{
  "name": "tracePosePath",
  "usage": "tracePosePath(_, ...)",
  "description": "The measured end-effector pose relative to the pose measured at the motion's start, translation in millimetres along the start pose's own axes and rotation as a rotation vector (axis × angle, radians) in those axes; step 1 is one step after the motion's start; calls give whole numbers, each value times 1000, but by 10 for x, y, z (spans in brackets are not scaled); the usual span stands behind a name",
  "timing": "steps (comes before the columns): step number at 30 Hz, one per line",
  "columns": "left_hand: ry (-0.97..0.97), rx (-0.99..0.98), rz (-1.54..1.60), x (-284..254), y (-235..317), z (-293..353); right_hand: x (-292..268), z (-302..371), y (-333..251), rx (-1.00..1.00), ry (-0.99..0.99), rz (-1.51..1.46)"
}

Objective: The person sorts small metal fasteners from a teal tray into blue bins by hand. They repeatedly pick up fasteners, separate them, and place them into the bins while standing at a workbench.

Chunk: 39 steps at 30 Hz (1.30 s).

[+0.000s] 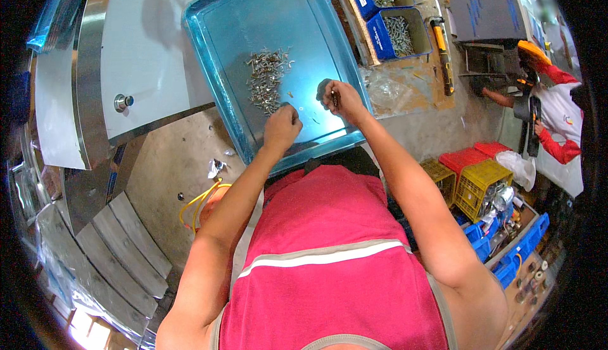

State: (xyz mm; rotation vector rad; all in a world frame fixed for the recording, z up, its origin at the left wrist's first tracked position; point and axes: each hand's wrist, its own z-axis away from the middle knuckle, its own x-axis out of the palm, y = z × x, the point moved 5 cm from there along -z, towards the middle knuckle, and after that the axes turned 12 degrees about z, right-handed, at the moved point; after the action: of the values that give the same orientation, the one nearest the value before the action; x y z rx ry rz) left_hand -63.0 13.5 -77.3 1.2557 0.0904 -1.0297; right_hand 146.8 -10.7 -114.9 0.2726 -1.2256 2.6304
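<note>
A blue metal tray (212, 65) with raised sides lies in front of me. In its middle is a loose pile of small silvery metal fasteners (266, 78), which look like screws or rivets. Just below the pile, my left hand (282, 127) hovers with its fingers curled together; what they pinch, if anything, is hidden. My right hand (345, 102) is closed over the tray's right side, with small shiny metal pieces showing between its fingers. Their exact kind is too small to tell. A few single pieces lie on the tray floor between my hands.
Blue bins (398, 33) of similar fasteners stand beyond the tray's right edge, near a yellow-and-black tool (441, 52). A steel-edged white panel (152, 46) is at left. Yellow crates (484, 188) and a blue crate stand at right, where another person (557, 116) works farther off.
</note>
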Motion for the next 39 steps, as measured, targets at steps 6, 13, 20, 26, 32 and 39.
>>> tracePosePath(6, 34, 35, 41, -16, 90, -189, 28, 339, 114, 92, 113, 5)
tracePosePath(13, -68, -56, -297, 107, 180, -343, -9, 449, 91, 111, 129, 4)
tracePosePath(20, -87, -3, -81, 96, 385, -211, 49, 454, 305, 181, 75, -43)
tracePosePath(26, -102, 251, 102, -93, 1272, 36, 302, 437, 241, 351, -55, -396)
tracePosePath(32, 205, -16, 383, -869, 1457, 285, 65, 764, -1731, 76, -297, -83)
tracePosePath(39, 363, -66, 370, -1009, 942, 432, -488, 469, -5415, -571, 46, 501)
